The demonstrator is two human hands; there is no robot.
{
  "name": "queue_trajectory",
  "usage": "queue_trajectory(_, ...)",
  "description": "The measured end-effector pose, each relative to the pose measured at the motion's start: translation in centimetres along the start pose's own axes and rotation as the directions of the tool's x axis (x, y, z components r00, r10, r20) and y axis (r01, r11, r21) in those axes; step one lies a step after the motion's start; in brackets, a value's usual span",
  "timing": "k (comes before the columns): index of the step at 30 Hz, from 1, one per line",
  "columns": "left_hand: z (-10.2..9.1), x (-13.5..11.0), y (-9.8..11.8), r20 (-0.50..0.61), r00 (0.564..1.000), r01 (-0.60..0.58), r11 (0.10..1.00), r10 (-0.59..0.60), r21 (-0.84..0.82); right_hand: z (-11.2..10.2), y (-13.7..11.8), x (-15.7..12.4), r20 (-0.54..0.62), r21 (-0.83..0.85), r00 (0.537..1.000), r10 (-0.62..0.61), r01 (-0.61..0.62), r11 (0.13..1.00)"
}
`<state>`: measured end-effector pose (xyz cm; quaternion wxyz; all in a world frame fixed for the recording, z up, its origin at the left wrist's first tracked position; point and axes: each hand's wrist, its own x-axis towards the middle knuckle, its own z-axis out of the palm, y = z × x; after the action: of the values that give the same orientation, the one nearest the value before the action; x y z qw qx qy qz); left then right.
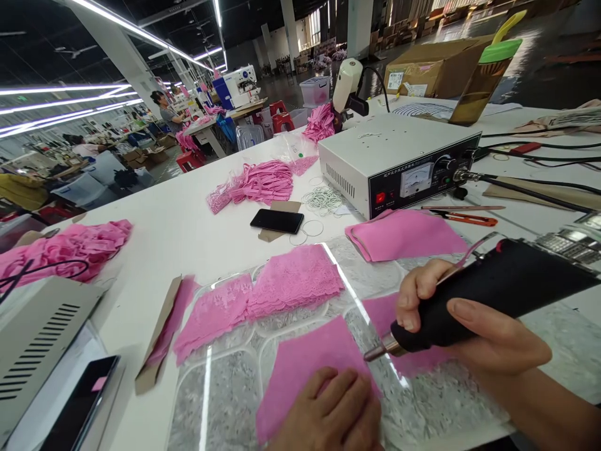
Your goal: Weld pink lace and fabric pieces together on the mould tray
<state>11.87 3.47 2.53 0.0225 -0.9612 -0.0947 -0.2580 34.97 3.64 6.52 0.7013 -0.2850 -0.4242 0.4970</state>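
My left hand lies on a pink fabric piece in the lower middle, its fingers bent and pressing the cloth to the mat. My right hand is wrapped round the black grip of a handheld ultrasonic welder. The welder's metal tip points left, at the right edge of that piece. Partly behind the tool and hand lies a second pink piece. Farther up are pink lace pieces and a folded stack of pink fabric. A clear-covered, marble-patterned mat lies beneath.
A grey power box with a meter stands behind, cabled at right. Near it are an orange cutter, a phone, rubber bands and bundled pink straps. Another grey box sits left; a bottle stands back right.
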Motion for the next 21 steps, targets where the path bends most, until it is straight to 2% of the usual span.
queue_trajectory(9, 0.4, 0.5, 0.1, -0.066, 0.997, 0.025, 0.999, -0.027, -0.037, -0.1, 0.1, -0.5, 0.04, -0.032, 0.998, 0.041, -0.04, 0.999)
queue_trajectory(12, 0.6, 0.1, 0.2, -0.012, 1.0, 0.022, 1.0, -0.022, -0.022, -0.1, -0.1, -0.5, 0.02, -0.055, 0.998, 0.054, -0.053, 0.997)
queue_trajectory(17, 0.6, -0.5, 0.5, 0.11, 0.994, 0.016, 1.0, -0.018, 0.02, 0.3, -0.2, -0.1, -0.062, -0.088, 0.996, 0.06, -0.066, 0.994)
queue_trajectory(21, -0.5, -1.0, 0.1, -0.002, 0.993, 0.12, 0.991, -0.12, 0.053, 1.3, 0.2, 0.3, -0.234, -0.086, 0.972, 0.01, -0.03, 0.996)
